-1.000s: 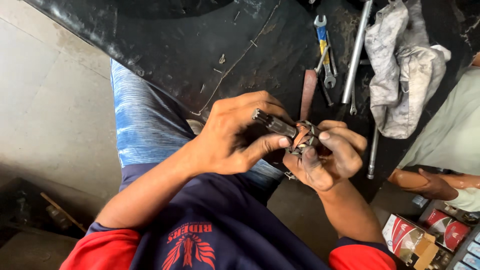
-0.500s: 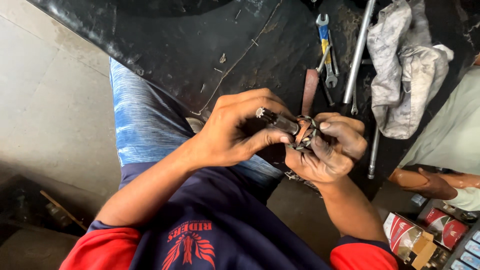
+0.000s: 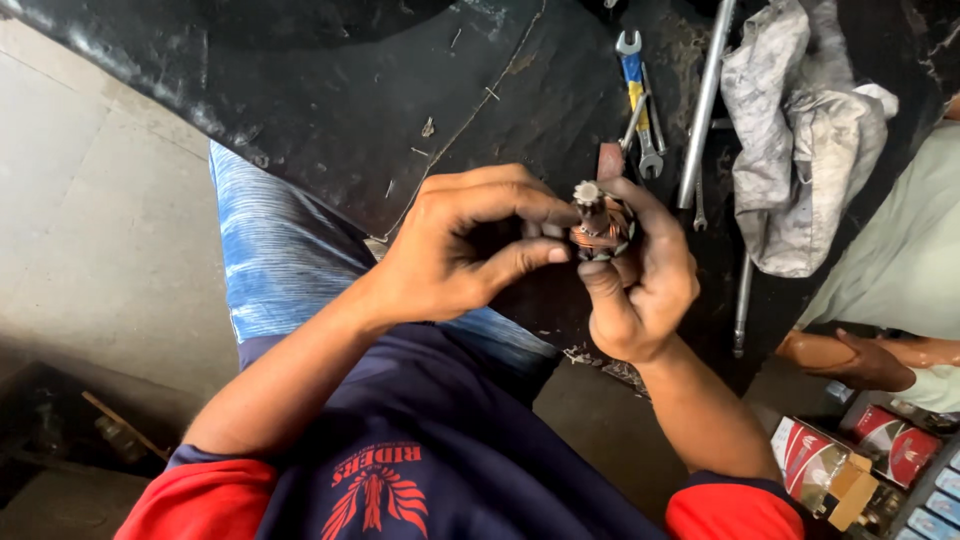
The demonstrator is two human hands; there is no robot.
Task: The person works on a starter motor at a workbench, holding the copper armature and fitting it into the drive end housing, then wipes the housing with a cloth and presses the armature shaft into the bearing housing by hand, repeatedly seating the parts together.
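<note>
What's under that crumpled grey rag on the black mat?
A long metal rod lies beside the grey rag, and a thinner rod pokes out from under its lower edge. The rest underneath is covered, so it cannot be seen.

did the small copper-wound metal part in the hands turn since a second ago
Yes. The copper-wound metal part has turned: its shaft, which pointed left along the black mat, now points up at the camera, held between the left hand and right hand.
</note>
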